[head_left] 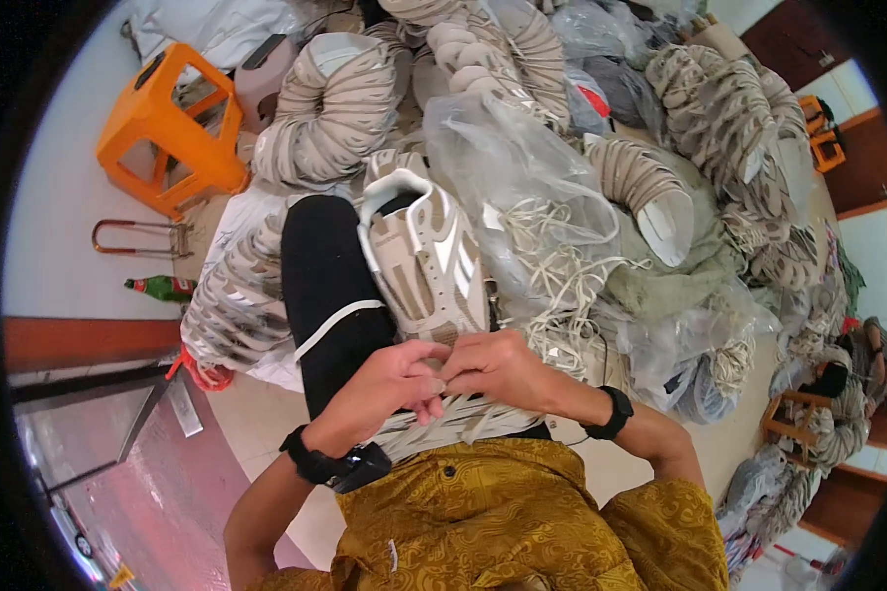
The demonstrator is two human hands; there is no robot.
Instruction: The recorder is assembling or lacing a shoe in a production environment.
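Observation:
A beige and white sneaker upper (pixel 429 261) lies on my lap against my black trouser leg (pixel 327 266), its collar pointing away from me. Just below its toe, my left hand (pixel 392 382) and my right hand (pixel 500 370) meet with fingertips pinched together. Whatever is between the fingers is too small or hidden to make out. Loose off-white shoelaces (pixel 463 422) lie across my lap under both hands. One pale lace (pixel 340 325) crosses my left thigh.
Stacked shoe uppers (pixel 330 118) surround me, with another stack (pixel 235 295) at my left. Clear plastic bags (pixel 522 167) and a tangle of laces (pixel 562 266) lie ahead right. An orange stool (pixel 172 128) and a green bottle (pixel 163 288) are at left. Another person (pixel 877 360) sits far right.

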